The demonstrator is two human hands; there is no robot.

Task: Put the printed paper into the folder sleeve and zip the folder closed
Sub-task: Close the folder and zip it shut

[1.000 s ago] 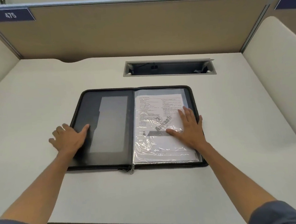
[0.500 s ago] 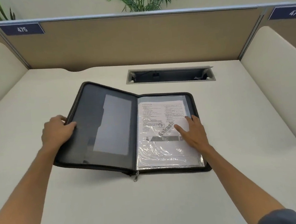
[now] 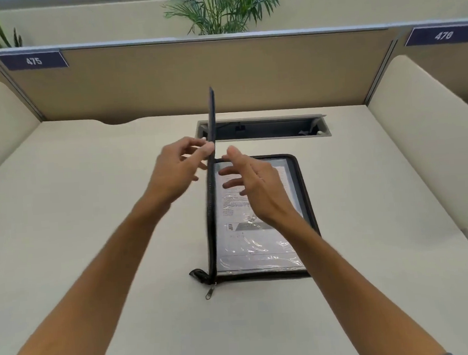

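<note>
One upright black zip-folder cover (image 3: 212, 140) is gripped by the left hand (image 3: 177, 170); at three o'clock, the right hand (image 3: 255, 187) is held open, empty, above the sleeved printed paper (image 3: 259, 242).

One zip folder (image 3: 306, 200) lies on the one desk (image 3: 91, 215), its left cover raised on edge in the left hand (image 3: 177, 170). One printed sheet (image 3: 256, 242), as far as the glare shows, sits in one clear sleeve under the right hand (image 3: 258, 186). Two hands. One zipper pull (image 3: 210, 293), nearer than both. One cable tray (image 3: 265, 129) beyond the grip. Two number plates, 475 (image 3: 33, 61) and 476 (image 3: 443, 35). Two potted plants (image 3: 224, 9).
</note>
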